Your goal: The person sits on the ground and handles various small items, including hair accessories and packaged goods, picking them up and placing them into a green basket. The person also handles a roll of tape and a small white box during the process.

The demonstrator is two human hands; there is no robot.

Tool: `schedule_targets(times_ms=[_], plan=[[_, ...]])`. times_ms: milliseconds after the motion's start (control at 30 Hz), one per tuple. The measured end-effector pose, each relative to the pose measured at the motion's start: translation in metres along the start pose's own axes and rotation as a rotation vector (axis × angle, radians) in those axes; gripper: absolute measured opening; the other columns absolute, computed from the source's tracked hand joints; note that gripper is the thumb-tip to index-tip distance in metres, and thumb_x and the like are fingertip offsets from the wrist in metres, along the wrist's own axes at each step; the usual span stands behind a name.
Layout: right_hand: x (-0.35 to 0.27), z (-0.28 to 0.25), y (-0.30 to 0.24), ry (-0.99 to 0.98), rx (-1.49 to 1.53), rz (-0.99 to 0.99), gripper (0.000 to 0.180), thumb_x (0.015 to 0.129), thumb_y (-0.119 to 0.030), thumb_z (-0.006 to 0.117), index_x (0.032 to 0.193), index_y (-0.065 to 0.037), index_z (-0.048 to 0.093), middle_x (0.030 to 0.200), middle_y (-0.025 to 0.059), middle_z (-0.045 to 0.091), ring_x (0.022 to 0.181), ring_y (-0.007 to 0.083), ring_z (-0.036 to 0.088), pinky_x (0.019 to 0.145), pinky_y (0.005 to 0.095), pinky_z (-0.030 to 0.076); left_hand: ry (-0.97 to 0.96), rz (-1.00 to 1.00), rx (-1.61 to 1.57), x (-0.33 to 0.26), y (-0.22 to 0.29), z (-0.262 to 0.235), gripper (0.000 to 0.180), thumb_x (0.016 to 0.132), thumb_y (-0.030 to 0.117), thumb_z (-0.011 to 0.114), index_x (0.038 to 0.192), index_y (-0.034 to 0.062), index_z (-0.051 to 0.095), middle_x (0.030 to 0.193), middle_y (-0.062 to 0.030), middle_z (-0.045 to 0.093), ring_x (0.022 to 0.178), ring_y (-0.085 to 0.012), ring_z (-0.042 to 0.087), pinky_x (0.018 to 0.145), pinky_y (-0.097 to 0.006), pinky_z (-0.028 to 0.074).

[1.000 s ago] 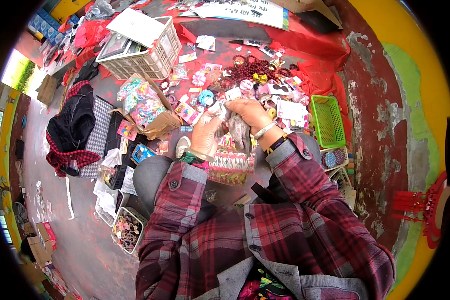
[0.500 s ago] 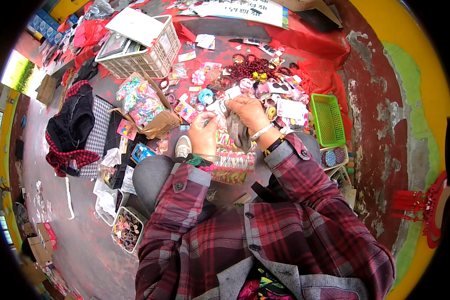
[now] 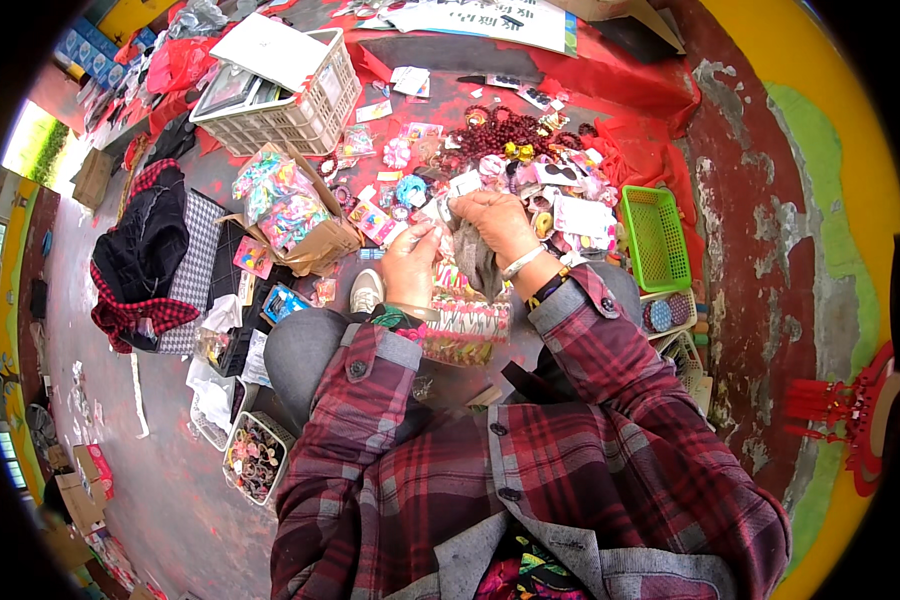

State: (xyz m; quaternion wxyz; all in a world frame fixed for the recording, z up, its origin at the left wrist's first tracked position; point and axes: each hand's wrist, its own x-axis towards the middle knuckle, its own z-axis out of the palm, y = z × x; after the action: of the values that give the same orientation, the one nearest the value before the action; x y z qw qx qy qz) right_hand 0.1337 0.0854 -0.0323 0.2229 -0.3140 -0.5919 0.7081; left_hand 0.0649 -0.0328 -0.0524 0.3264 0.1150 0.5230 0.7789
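Note:
My left hand (image 3: 410, 268) is closed in a pinch, its fingertips by a small whitish piece (image 3: 439, 209) that lies between my two hands; what exactly it grips is too small to make out. Close beside it, my right hand (image 3: 498, 224) is closed, with a crumpled grey-brown cloth (image 3: 482, 264) hanging from under its fingers. Its thumb and forefinger also meet at the whitish piece. Below both hands, between my knees, stands a clear box (image 3: 470, 325) with patterned, colourful contents; the cloth hides part of it.
Hair ornaments and dark red beads (image 3: 495, 135) are heaped ahead. A green basket (image 3: 656, 240) stands at the right. To the left are a cardboard box (image 3: 328, 245) of colourful packets, a white crate (image 3: 310, 110), a dark jacket (image 3: 150, 235) and a basket of hair ties (image 3: 256, 458).
My left hand has shifted slightly, its fingertips now drawn closer together beside the whitish piece. My right hand and the grey-brown cloth stay nearly in place.

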Motion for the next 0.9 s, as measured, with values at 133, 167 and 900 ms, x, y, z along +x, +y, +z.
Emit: schedule_targets(times_ms=[133, 167, 900], plan=[[-0.004, 0.000, -0.008, -0.044, 0.047, 0.035, 0.012, 0.079, -0.010, 0.061, 0.082, 0.001, 0.065, 0.075, 0.0031, 0.063, 0.067, 0.0090, 0.055, 0.062, 0.0224, 0.043, 0.017, 0.011, -0.067, 0.004, -0.006, -0.003, 0.021, 0.082, 0.003, 0.054, 0.101, -0.0056, 0.054, 0.082, -0.0091, 0.061, 0.071, -0.0133, 0.057, 0.066, -0.024, 0.045], [-0.004, -0.001, -0.008, -0.054, 0.050, 0.028, 0.012, 0.079, -0.010, 0.061, 0.082, 0.001, 0.065, 0.075, 0.0032, 0.063, 0.067, 0.0093, 0.055, 0.062, 0.0226, 0.043, -0.007, -0.005, -0.078, 0.005, -0.007, -0.005, 0.019, 0.082, 0.003, 0.055, 0.099, -0.0057, 0.055, 0.083, -0.0090, 0.061, 0.071, -0.0128, 0.057, 0.066, -0.023, 0.045], [0.001, -0.007, 0.003, -0.095, 0.070, -0.042, 0.012, 0.079, -0.010, 0.060, 0.080, 0.001, 0.064, 0.074, 0.0052, 0.062, 0.067, 0.0116, 0.056, 0.062, 0.0239, 0.044, -0.095, -0.118, 0.012, 0.008, 0.008, -0.016, 0.010, 0.082, 0.011, 0.060, 0.085, 0.0018, 0.057, 0.071, -0.0019, 0.056, 0.058, -0.0091, 0.052, 0.054, -0.020, 0.040]])
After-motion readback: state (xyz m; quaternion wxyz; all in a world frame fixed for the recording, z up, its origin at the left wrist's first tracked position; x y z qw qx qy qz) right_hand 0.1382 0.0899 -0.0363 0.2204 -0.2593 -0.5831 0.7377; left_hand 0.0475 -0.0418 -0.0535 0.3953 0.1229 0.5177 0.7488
